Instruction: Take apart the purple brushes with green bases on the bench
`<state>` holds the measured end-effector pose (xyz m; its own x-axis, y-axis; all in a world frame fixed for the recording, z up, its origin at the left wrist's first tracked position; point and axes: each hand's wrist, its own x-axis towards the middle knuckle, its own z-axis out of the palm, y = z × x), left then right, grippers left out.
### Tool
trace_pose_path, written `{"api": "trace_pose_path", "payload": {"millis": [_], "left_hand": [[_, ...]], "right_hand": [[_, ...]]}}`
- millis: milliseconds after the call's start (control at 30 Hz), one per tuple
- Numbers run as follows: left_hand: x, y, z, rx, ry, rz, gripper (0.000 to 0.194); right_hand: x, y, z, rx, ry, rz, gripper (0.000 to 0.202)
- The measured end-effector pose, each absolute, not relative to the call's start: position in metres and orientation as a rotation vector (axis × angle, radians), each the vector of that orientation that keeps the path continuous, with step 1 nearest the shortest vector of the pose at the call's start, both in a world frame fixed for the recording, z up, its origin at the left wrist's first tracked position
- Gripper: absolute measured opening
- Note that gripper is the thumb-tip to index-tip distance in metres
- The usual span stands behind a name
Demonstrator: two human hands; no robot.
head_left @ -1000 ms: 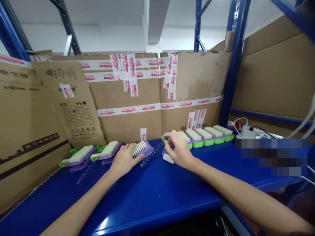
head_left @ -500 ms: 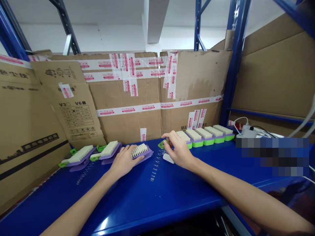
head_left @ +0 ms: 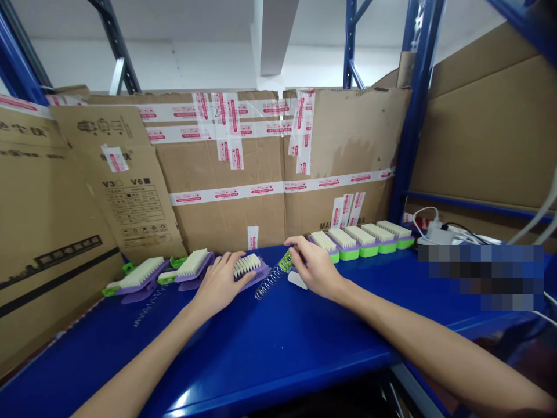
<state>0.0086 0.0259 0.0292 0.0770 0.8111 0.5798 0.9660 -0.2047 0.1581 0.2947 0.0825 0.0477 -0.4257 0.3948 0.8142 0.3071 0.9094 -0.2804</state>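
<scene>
My left hand [head_left: 221, 283] is closed over a purple scrub brush [head_left: 256, 271] lying with its cream bristles up, thumb along the near side. To its right, my right hand [head_left: 317, 266] pinches a small green plastic piece [head_left: 286, 261]. A metal coil spring [head_left: 270, 281] slants down and left from that piece, close to the brush; whether the two are joined I cannot tell. Beneath my right hand lies a white oval piece [head_left: 297, 280]. Farther left rest two purple brushes with green parts, one nearer [head_left: 194, 264] and one at the end [head_left: 143, 274].
Several green-and-purple brushes [head_left: 368, 249] stand in a row at the back right. Another coil spring [head_left: 150, 305] lies at the left on the blue shelf [head_left: 261, 360]. Taped cardboard [head_left: 226, 215] walls the back. A white plug with cables [head_left: 437, 232] sits at the right.
The green piece has tipped more upright in my right hand. The spring has swung left and now lines up with it. My left hand has stayed on the brush.
</scene>
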Motion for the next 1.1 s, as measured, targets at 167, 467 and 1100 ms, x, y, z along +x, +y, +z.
{"api": "trace_pose_path", "payload": {"millis": [167,467,1100], "left_hand": [[0.021,0.018,0.043,-2.185,-1.604,-0.953,0.037],[0.028,0.006,0.048,-2.348,-1.283,-1.308,0.053],[0.026,0.011,0.044,-2.369,-1.286,-1.085,0.026]], "right_hand": [[0.294,0.082,0.047,-0.554,-2.087,0.13,0.02],[0.291,0.094,0.043,-0.818,-2.098,0.11,0.013],[0.292,0.084,0.047,-0.497,-2.264,0.124,0.007]]}}
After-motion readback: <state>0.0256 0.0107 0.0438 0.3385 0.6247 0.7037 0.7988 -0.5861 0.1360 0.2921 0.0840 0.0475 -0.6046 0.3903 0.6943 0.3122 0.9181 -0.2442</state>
